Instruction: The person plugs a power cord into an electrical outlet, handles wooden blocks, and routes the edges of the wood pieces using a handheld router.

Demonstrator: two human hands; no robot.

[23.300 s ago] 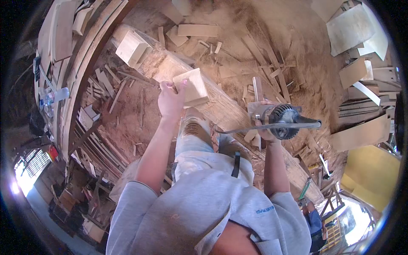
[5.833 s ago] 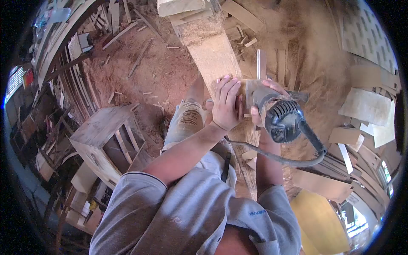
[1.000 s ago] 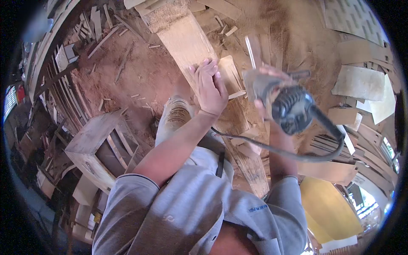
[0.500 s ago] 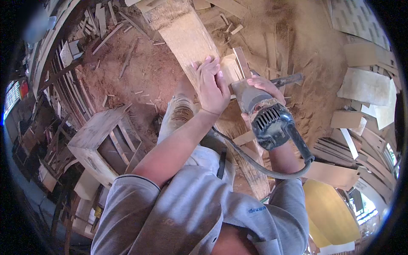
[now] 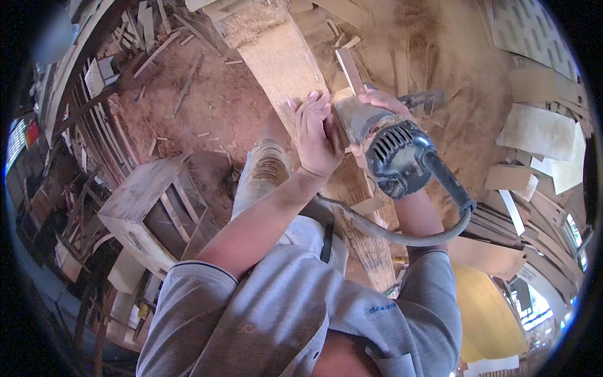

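Note:
My right hand (image 5: 388, 102) is wrapped around the front of a dusty corded power tool (image 5: 397, 157). The tool has a black vented motor housing, a metal front and a thick grey cord; its exact kind is unclear. Just left of it, my left hand (image 5: 319, 135) lies over the edge of a long pale board (image 5: 282, 56), fingers stretched out and slightly bent. A pale wood piece (image 5: 343, 95) shows between my hands, partly hidden by the tool. A narrow wooden strip (image 5: 350, 69) sticks up beyond the tool's front.
Sawdust and wood scraps cover the ground (image 5: 220, 107). A wooden box frame (image 5: 141, 207) stands at left. Stacked boards (image 5: 534, 132) and a yellow panel (image 5: 487, 308) lie to the right. The tool's cord (image 5: 402, 235) loops across in front of my body.
The power tool has moved up and slightly left, with my right hand on it. The wooden strip has shifted up and left too. My left hand has barely moved.

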